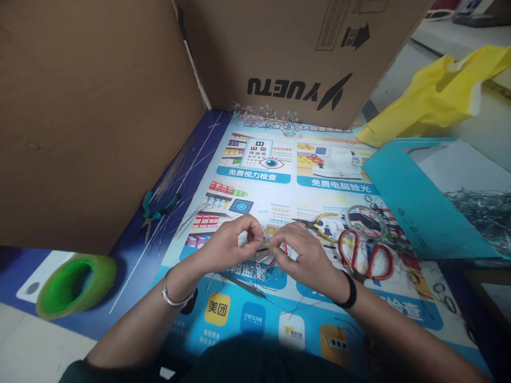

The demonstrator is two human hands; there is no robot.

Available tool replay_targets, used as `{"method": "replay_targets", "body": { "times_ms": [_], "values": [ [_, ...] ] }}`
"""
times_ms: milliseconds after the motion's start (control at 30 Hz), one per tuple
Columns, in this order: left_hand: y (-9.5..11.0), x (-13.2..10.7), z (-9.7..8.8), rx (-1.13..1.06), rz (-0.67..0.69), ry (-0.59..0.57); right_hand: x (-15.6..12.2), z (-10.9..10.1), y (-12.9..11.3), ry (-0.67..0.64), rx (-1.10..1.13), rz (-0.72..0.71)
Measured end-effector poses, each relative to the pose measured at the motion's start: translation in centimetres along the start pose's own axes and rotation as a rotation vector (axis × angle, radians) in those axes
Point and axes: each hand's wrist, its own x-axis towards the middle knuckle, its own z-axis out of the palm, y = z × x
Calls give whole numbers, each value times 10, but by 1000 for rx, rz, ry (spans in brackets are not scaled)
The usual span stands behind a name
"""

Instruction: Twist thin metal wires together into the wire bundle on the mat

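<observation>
The fine wirework (264,256) is between my fingertips, neither hand nearer; its long axis seems to run across from hand to hand, but it's too small to tell which way it points. My left hand (233,243) and right hand (301,252) each pinch it, thumb to forefinger. Red-handled cutters (357,273) lie right of my right hand; teal pliers (148,217), left of my left.

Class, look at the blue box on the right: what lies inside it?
A tangle of thin, wire-like strands lies in the blue box; the bottom beneath them is covered.
</observation>
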Motion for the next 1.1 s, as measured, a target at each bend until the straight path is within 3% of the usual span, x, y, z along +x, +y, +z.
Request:
{"method": "replay_targets", "body": {
  "times_ms": [233, 567, 867, 1100],
  "values": [
    [1, 1, 0, 115, 26, -19, -2, 2, 1, -10, -3, 26],
    [-3, 1, 3, 369, 221, -68, -3, 3, 1, -26, 10, 48],
    [-4, 1, 4, 361, 282, -59, -4, 1, 3, -84, 3, 65],
    [-4, 2, 7, 384, 294, -16, -5, 1, 1, -63, -120, -10]
  ]
}}
